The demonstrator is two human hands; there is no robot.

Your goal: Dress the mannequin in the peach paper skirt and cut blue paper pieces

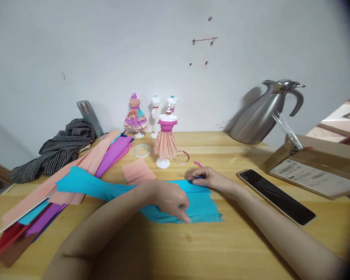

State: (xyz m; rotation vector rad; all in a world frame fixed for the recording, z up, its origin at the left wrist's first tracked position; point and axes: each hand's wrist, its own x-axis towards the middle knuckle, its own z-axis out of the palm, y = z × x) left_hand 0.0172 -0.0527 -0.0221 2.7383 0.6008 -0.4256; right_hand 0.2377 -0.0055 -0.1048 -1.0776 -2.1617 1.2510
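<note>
A bright blue sheet of crepe paper (207, 206) lies on the table, with a long end running left over other papers. My left hand (172, 199) rests palm down on this sheet. One finger points down toward its near edge, a gap shows beside the thumb, and the other fingers are partly hidden. At the sheet's far right edge, my right hand (209, 179) is closed around a small dark blue tool (198, 177), too blurred to name surely. A folded peach crepe paper piece (138, 171) lies just behind the blue sheet.
Several small mannequins stand behind, the nearest in a pink and peach dress (165, 142). Tape rolls (141, 146) sit beside it. Coloured crepe strips (61, 175) and striped cloth (67, 140) lie left. A phone (275, 195), cardboard box (315, 171) and steel jug (258, 112) are right.
</note>
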